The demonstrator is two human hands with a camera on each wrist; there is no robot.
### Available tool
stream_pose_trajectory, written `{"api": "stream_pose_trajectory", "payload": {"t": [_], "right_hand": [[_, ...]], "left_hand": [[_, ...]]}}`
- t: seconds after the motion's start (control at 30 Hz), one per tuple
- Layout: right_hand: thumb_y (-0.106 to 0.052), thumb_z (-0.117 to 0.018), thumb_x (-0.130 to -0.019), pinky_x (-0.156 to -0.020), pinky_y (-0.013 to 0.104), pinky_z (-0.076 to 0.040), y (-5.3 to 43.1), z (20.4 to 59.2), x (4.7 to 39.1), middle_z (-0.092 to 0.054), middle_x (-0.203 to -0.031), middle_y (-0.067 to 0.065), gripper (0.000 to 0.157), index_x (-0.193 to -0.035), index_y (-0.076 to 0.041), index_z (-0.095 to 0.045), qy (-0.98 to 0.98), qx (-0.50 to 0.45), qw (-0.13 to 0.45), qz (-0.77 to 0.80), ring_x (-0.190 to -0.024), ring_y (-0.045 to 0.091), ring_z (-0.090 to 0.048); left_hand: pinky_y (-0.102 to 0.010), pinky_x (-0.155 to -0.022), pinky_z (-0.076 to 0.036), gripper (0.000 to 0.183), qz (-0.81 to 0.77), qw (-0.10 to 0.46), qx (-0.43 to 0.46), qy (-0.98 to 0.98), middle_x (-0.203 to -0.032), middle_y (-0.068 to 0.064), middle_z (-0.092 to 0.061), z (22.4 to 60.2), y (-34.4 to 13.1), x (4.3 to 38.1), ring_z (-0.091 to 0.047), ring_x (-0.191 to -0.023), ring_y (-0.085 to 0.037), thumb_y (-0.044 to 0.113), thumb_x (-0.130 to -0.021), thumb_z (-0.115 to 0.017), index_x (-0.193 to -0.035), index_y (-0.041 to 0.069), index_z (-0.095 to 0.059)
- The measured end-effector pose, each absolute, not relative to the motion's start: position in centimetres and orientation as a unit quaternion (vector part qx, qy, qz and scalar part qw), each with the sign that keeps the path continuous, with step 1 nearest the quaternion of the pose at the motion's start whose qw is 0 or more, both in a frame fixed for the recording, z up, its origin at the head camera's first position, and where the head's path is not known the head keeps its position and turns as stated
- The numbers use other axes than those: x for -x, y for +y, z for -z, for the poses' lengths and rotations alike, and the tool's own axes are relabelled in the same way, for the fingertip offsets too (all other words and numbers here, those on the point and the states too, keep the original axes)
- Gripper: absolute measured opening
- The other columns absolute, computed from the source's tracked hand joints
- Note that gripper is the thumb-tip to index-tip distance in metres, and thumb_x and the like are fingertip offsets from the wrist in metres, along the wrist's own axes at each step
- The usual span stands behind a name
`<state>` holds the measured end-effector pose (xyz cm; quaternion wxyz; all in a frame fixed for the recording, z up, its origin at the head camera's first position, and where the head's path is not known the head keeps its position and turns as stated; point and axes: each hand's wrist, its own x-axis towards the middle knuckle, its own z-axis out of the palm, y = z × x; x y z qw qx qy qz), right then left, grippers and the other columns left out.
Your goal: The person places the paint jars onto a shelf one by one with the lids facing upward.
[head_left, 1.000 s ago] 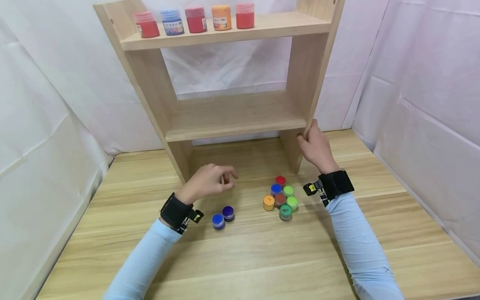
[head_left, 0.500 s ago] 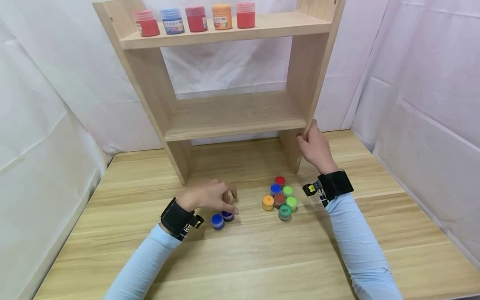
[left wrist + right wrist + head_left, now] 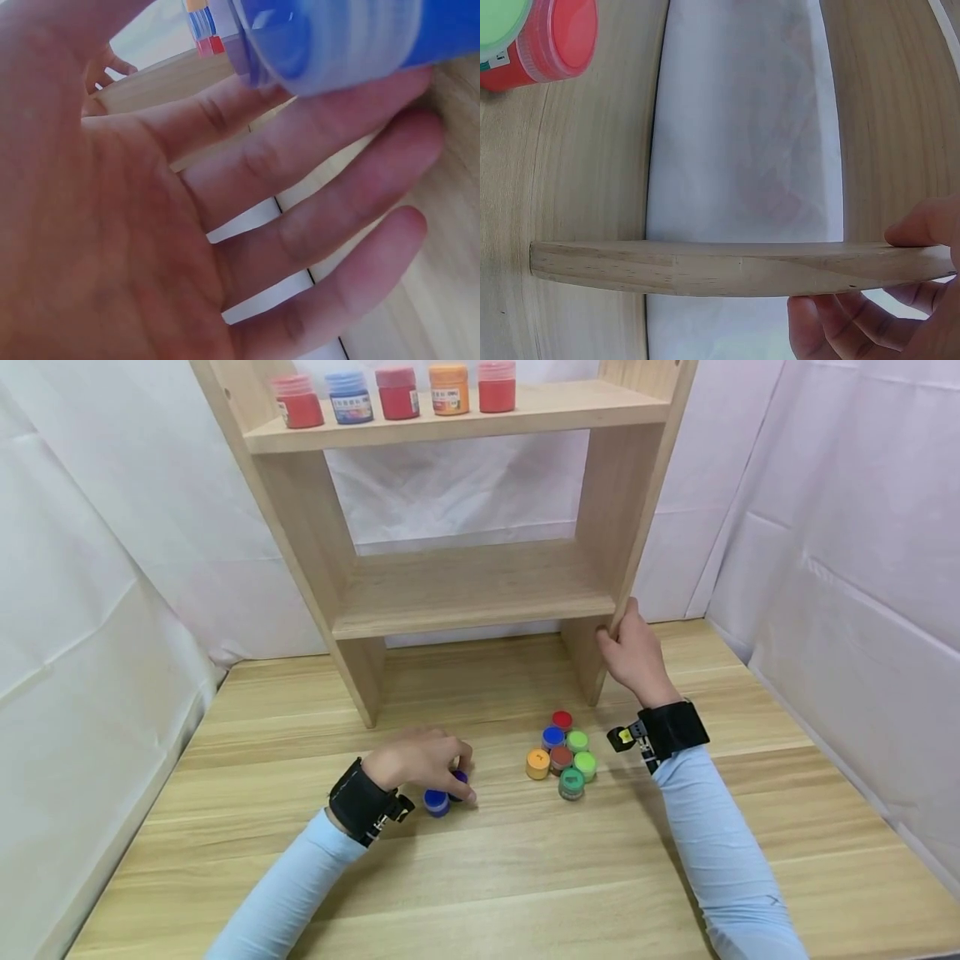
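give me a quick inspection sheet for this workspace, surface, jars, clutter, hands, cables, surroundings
Surface: wood-grain table, supporting a wooden shelf unit.
Job's things: dark blue jar beside a blue jar; cluster of seven jars to their right; row of five jars on the upper shelf.
Clutter: nothing seen.
Left hand: thumb and fingers about the dark blue jar; whether it grips is unclear.
Right hand: grips the unit's right side panel.
Cables: nothing seen.
Surroundings: creased white cloth behind and at both sides.

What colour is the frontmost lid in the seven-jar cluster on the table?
The frontmost lid is dark green; it shows best in the head view.
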<state>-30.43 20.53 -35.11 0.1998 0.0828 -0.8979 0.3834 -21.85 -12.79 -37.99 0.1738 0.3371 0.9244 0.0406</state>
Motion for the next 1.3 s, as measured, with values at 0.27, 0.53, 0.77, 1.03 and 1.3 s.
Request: {"api": "stream_pose_trajectory", "payload": {"t": [0.27, 0.53, 0.77, 1.03, 1.3], "right_hand": [[-0.021, -0.046, -0.095, -0.073, 0.051, -0.049, 20.5, 35.2, 30.4, -0.05, -0.126, 0.026, 0.05, -0.136, 0.004, -0.031, -0.898, -0.082, 0.2, -0.383, -0.104, 0.037, -0.056], [-0.022, -0.046, -0.094, -0.073, 0.051, -0.049, 20.4, 35.3, 30.4, -0.051, -0.125, 0.027, 0.051, -0.136, 0.003, -0.031, -0.899, -0.078, 0.202, -0.38, -0.103, 0.038, -0.057], [-0.02, -0.045, -0.094, -0.072, 0.053, -0.049, 20.5, 35.3, 30.5, -0.051, -0.124, 0.028, 0.05, -0.135, 0.005, -0.032, -0.898, -0.082, 0.206, -0.379, -0.102, 0.04, -0.057], [-0.021, -0.046, -0.094, -0.071, 0.051, -0.05, 20.5, 35.2, 30.4, -0.05, -0.126, 0.027, 0.051, -0.137, 0.003, -0.031, -0.898, -0.08, 0.204, -0.381, -0.102, 0.038, -0.057], [-0.022, -0.046, -0.095, -0.071, 0.051, -0.05, 20.5, 35.2, 30.5, -0.049, -0.127, 0.027, 0.052, -0.139, 0.002, -0.03, -0.898, -0.083, 0.201, -0.383, -0.104, 0.038, -0.056]], "left_hand": [[-0.026, -0.055, -0.042, 0.031, -0.063, 0.173, -0.342, 0.921, -0.08, 0.012, -0.056, 38.2, -12.9, 22.0, -0.052, -0.07, -0.008, 0.06, -0.075, -0.067, -0.086, 0.031, -0.061], [-0.027, -0.057, -0.038, 0.033, -0.108, 0.169, -0.332, 0.922, -0.082, 0.007, -0.057, 38.1, -13.6, 22.6, -0.051, -0.07, -0.011, 0.049, -0.078, -0.071, -0.098, 0.023, -0.065], [-0.03, -0.064, -0.04, 0.028, -0.127, 0.143, -0.337, 0.922, -0.09, 0.01, -0.061, 38.2, -14.6, 23.4, -0.052, -0.077, -0.013, 0.039, -0.081, -0.072, -0.103, 0.023, -0.067], [-0.029, -0.076, -0.044, 0.032, -0.15, 0.093, -0.354, 0.918, -0.104, 0.012, -0.063, 38.9, -15.2, 24.6, -0.056, -0.092, -0.007, 0.017, -0.082, -0.073, -0.113, 0.022, -0.068], [-0.028, -0.078, -0.044, 0.039, -0.211, 0.094, -0.335, 0.914, -0.104, 0.006, -0.063, 40.2, -15.5, 25.7, -0.057, -0.092, -0.008, 0.014, -0.08, -0.074, -0.116, 0.014, -0.061]]}}
